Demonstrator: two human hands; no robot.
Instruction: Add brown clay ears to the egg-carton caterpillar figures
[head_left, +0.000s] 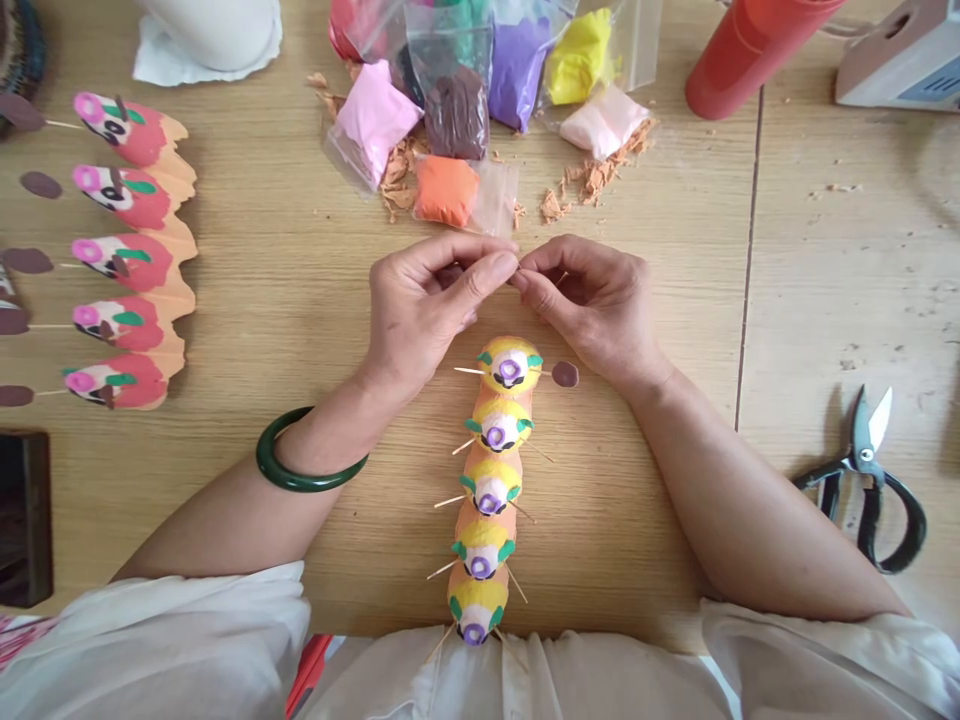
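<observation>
My left hand (pixel 427 305) and my right hand (pixel 592 300) meet fingertip to fingertip above the wooden table (pixel 300 300), both pinched on something small; a thin toothpick shows by my right fingers. A bit of dark brown shows between my left fingers. Just below them lies a row of yellow clay-covered bumps (pixel 491 490) with purple centres, green bits and toothpicks sticking out sideways. One toothpick on the top bump carries a brown clay disc (pixel 565 374). My left wrist wears a green bangle (pixel 300 465).
A red row of similar bumps (pixel 127 250) with brown discs lies at the left. Bags of coloured clay (pixel 465 90) and crumbs sit at the top. Scissors (pixel 870 480) lie at the right. A red cylinder (pixel 750 50) and a white vessel (pixel 217 30) stand at the back.
</observation>
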